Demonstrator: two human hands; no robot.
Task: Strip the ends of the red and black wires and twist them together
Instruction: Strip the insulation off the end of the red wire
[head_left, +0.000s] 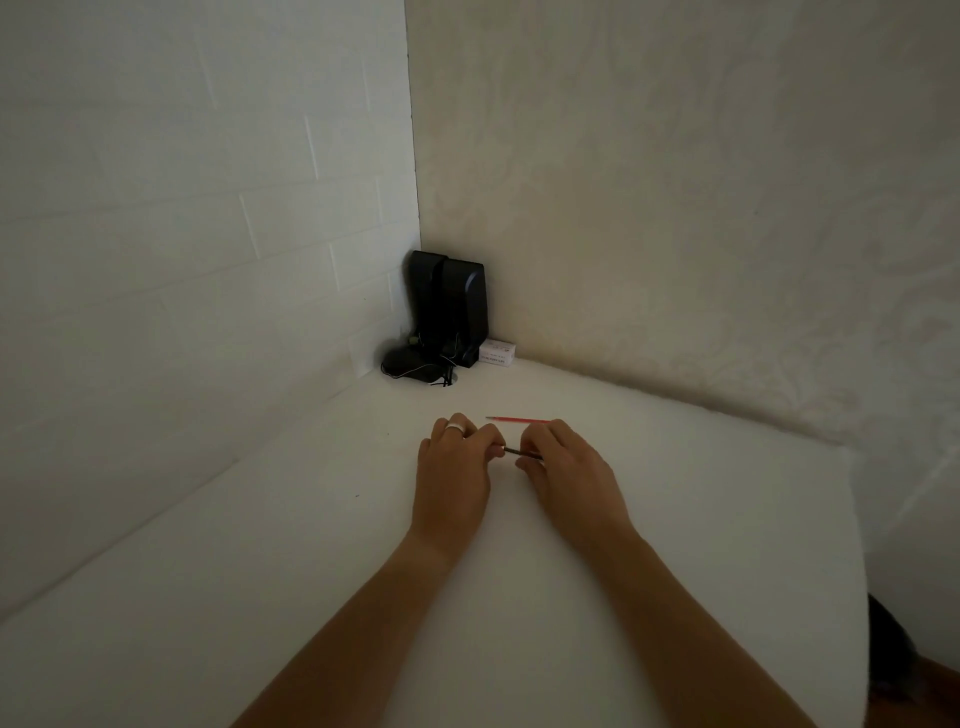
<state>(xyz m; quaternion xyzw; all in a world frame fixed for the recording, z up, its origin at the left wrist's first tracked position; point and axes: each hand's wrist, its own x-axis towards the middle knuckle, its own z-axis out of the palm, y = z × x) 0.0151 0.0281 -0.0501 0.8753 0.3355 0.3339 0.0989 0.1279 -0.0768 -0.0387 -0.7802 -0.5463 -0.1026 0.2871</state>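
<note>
Stripping step, black wire (522, 453) — pinched between left hand (457, 467) and right hand (566, 467), both closed on its ends. Red wire (519, 419) lies untouched just beyond the right hand's fingers on the counter (363, 571). Next, likely: pull insulation off — needs firm nail grip.

Black wire (522, 453) pinched between hands; red wire (519, 419) lies beyond.

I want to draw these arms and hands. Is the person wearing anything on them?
Almost nothing. Both forearms are bare, with no sleeves, watch or bracelet in view, and there are no gloves. The left hand wears one plain silver-coloured ring on a finger. The right hand shows no ring that I can see.
</note>
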